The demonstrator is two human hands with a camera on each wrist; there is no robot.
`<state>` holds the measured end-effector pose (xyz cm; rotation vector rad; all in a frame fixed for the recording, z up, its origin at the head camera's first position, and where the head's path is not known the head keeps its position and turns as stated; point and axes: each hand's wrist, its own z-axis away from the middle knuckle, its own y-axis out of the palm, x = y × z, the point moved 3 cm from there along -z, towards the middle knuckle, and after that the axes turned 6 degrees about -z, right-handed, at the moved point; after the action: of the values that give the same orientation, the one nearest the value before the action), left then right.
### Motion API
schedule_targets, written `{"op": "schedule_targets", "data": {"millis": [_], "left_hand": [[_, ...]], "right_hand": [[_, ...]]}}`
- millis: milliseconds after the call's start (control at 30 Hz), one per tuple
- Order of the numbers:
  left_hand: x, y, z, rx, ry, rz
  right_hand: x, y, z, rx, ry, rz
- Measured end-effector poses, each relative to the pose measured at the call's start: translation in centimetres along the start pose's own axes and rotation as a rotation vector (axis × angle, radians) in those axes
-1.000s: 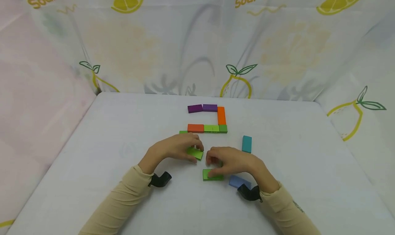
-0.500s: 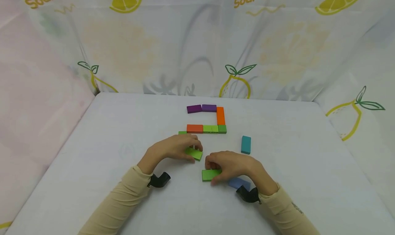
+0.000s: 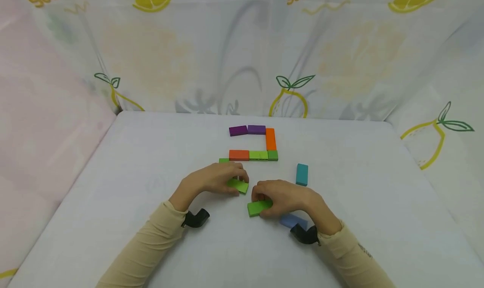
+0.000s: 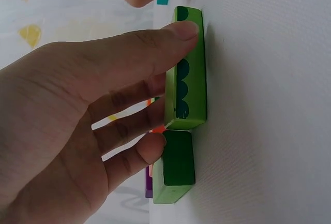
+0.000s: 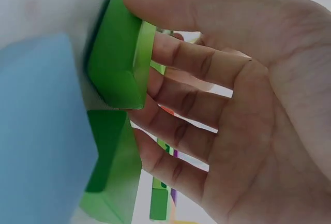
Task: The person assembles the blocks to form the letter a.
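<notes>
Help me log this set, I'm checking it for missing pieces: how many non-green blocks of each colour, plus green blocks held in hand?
Purple: 2, dark block and lighter block
Orange: 1 block
Red-orange: 1 block
Teal: 1 block
Blue: 1 block
Held green: 2, light green block in left hand, green block in right hand
Total: 8

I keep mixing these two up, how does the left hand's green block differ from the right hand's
The lime-green block in the left hand has dark scallops on one side; the mid-green block in the right hand shows plain sides. In the head view, the lime-green block's right end angles toward the camera, the mid-green block's slightly away. Both are oblong and pinched.
</notes>
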<state>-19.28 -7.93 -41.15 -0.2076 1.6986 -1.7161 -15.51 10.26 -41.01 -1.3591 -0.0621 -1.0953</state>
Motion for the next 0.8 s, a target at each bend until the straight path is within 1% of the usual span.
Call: {"op": "schedule_targets", "data": {"millis": [167,400,667,800], "left_hand": [[0.1,-0.1,-0.1,0.003,0.004,-0.003],[0.3,0.0,-0.2,0.01,0.007,-0.003],[0.2,0.1,-0.3,0.012,0.018,0.008],[0.2,0.1,-0.2,0.012,0.01,0.006]], "right_hand": [[-0.1,-0.6,0.1,-0.041,-0.017,0.036],[-0.4,-1.2,0.3,-0.084,0.002,0.047],[-0.7,-1.3,0.4,-0.106,0.015,0.033],[-0.7,-1.3,0.3,-0.114,0.017,0.047]]}}
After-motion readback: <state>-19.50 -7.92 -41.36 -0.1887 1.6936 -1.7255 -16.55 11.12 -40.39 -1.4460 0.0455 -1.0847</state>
